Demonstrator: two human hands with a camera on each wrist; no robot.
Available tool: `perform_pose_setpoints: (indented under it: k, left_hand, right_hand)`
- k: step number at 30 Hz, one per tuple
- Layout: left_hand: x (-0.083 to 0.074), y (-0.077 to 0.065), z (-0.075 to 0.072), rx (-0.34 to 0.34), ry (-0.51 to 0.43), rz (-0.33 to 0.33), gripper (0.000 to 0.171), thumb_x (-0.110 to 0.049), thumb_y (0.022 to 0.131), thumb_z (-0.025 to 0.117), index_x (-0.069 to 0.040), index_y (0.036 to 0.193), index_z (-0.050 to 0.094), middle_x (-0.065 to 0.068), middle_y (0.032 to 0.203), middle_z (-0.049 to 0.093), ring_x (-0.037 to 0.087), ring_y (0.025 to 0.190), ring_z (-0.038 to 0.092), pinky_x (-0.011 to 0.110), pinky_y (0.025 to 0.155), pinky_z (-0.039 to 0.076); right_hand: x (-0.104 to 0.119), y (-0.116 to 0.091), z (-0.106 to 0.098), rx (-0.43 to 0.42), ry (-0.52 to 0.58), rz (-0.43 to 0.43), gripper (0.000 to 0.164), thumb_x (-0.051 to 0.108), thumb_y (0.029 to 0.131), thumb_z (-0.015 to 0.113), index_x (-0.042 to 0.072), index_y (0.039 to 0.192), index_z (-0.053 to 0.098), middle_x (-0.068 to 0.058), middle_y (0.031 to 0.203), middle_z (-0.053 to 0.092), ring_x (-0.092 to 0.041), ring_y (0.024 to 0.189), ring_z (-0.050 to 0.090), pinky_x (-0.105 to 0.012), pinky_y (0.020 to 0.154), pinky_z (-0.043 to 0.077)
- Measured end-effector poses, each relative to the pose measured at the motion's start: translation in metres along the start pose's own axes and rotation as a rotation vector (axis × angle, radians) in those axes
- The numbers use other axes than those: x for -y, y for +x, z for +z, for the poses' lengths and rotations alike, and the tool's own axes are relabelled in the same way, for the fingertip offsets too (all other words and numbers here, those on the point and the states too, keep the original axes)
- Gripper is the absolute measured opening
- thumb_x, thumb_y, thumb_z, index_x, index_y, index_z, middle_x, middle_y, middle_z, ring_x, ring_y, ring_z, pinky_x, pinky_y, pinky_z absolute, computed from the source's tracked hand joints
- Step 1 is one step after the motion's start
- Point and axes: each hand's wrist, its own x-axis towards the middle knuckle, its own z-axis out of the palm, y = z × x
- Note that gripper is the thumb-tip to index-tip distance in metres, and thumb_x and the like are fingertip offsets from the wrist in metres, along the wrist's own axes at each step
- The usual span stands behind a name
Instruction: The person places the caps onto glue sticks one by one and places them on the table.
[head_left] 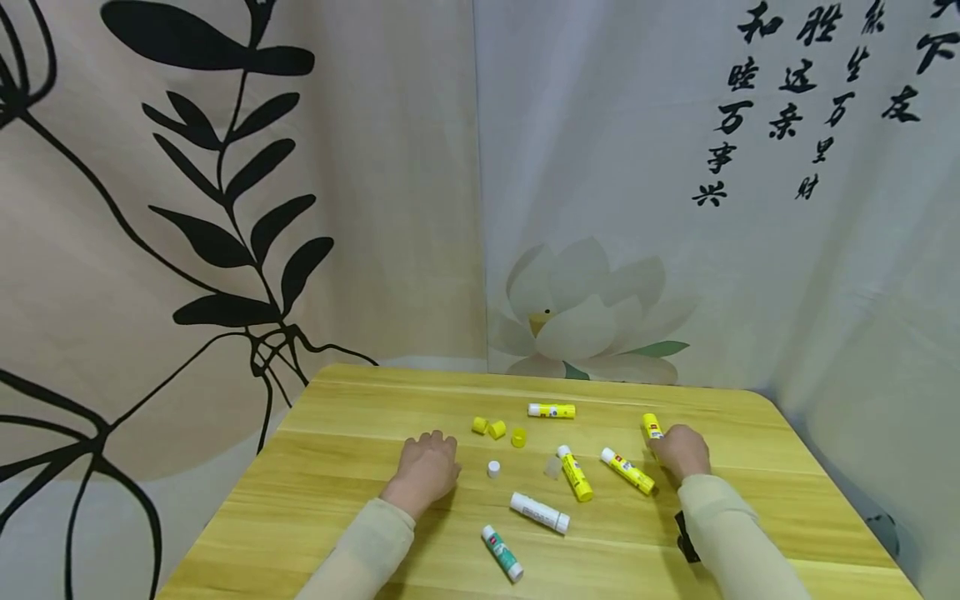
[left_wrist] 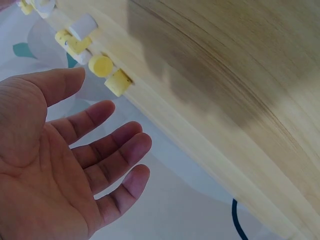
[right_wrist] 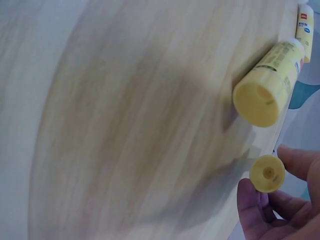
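Note:
My right hand [head_left: 684, 452] pinches a yellow glue stick [head_left: 652, 426] near the right side of the table. Its round yellow end [right_wrist: 267, 173] shows between thumb and fingers in the right wrist view. Just left of it lies another yellow glue stick [head_left: 627, 471], label up. My left hand [head_left: 426, 468] is over the left part of the table with nothing in it, its fingers loosely bent in the left wrist view. Nearest to that hand are several yellow caps [head_left: 480, 425] and a small white cap [head_left: 493, 469].
On the wooden table [head_left: 360, 467] lie a yellow glue stick [head_left: 551, 411] at the back, another [head_left: 575, 475] mid-table beside a translucent cap [head_left: 552, 467], a white glue stick [head_left: 539, 512] and a teal one [head_left: 502, 553] nearer the front. A printed curtain [head_left: 405, 208] hangs behind.

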Motion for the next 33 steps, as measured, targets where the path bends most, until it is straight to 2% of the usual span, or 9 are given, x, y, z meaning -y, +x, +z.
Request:
perform_pose_setpoints:
  k: [8, 15, 23, 29, 33]
  left_hand:
    - [-0.002, -0.002, 0.000, -0.001, -0.004, 0.011, 0.036, -0.038, 0.094, 0.067, -0.008, 0.113, 0.066, 0.011, 0.105, 0.063, 0.029, 0.101, 0.061, 0.048, 0.087, 0.050]
    - [-0.001, -0.003, 0.000, -0.019, 0.003, 0.013, 0.034, -0.038, 0.093, 0.068, -0.008, 0.110, 0.066, 0.011, 0.103, 0.063, 0.028, 0.099, 0.061, 0.048, 0.086, 0.051]
    - [-0.004, -0.006, 0.002, -0.002, -0.005, 0.008, 0.034, -0.038, 0.093, 0.067, -0.009, 0.110, 0.066, 0.010, 0.105, 0.063, 0.028, 0.101, 0.060, 0.048, 0.087, 0.050]
    - [-0.004, -0.006, 0.002, -0.009, -0.010, 0.013, 0.034, -0.039, 0.093, 0.068, -0.009, 0.110, 0.066, 0.010, 0.105, 0.064, 0.028, 0.101, 0.060, 0.048, 0.087, 0.050]
    - [-0.003, -0.006, 0.003, -0.026, -0.003, 0.021, 0.033, -0.039, 0.093, 0.068, -0.009, 0.108, 0.066, 0.010, 0.103, 0.063, 0.028, 0.099, 0.061, 0.048, 0.086, 0.050]
  right_hand:
    - [0.004, 0.005, 0.005, 0.007, -0.018, -0.005, 0.034, 0.024, 0.094, 0.060, 0.000, 0.070, 0.061, -0.011, 0.070, 0.060, -0.025, 0.065, 0.053, -0.044, 0.065, 0.050]
    - [0.006, 0.005, 0.007, -0.010, -0.016, -0.014, 0.033, 0.023, 0.093, 0.061, 0.004, 0.066, 0.055, -0.010, 0.068, 0.058, -0.025, 0.065, 0.053, -0.044, 0.064, 0.050]
    - [0.006, 0.006, 0.014, -0.032, -0.010, -0.031, 0.032, 0.024, 0.091, 0.063, -0.004, 0.074, 0.061, -0.012, 0.071, 0.061, -0.028, 0.067, 0.056, -0.046, 0.066, 0.051]
    - [0.008, 0.003, 0.017, 0.005, -0.027, -0.020, 0.033, 0.024, 0.093, 0.064, -0.001, 0.071, 0.059, -0.010, 0.069, 0.058, -0.024, 0.064, 0.054, -0.040, 0.063, 0.050]
    - [0.009, 0.003, 0.018, 0.015, -0.023, -0.016, 0.034, 0.026, 0.094, 0.064, -0.003, 0.074, 0.060, -0.011, 0.071, 0.059, -0.025, 0.065, 0.054, -0.039, 0.062, 0.049]
